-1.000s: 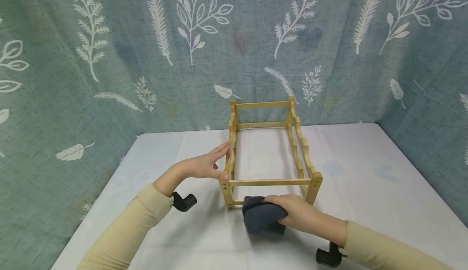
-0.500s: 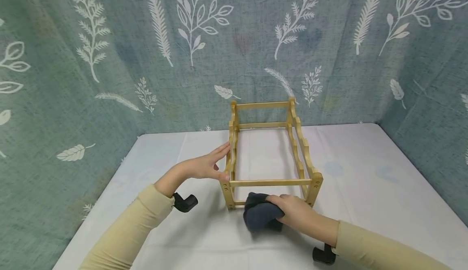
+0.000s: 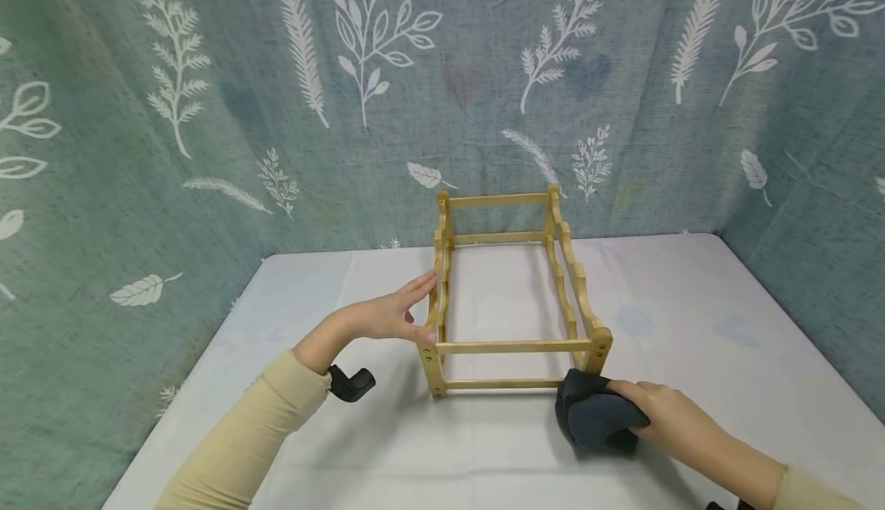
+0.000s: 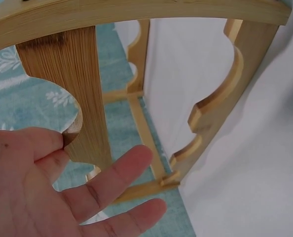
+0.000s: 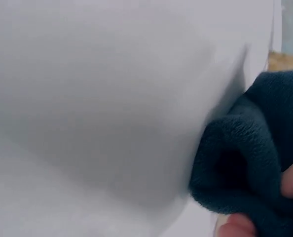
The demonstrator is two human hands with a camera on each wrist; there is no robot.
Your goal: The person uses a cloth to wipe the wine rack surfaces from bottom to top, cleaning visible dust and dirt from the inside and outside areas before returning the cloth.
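Observation:
A light wooden rack (image 3: 512,346) with scalloped side pieces stands on the white table. My left hand (image 3: 390,314) holds its left side, thumb at the near corner and fingers farther along. In the left wrist view two fingertips of that hand (image 4: 33,182) press at a notch of the wooden side piece (image 4: 85,98), while two other fingers stretch out past it. My right hand (image 3: 664,418) grips a bunched dark blue cloth (image 3: 594,414) at the rack's near right corner. Folds of the cloth (image 5: 235,143) show between thumb and fingers in the right wrist view.
The white-covered table (image 3: 311,448) reaches out on both sides of the rack. A grey-green curtain (image 3: 387,141) with white leaf prints hangs behind and at both sides. A black wrist camera (image 3: 351,384) sits under the left sleeve.
My right hand has moved right with the cloth, from the middle of the rack's near end to its right corner. The left hand and the rack have stayed in place.

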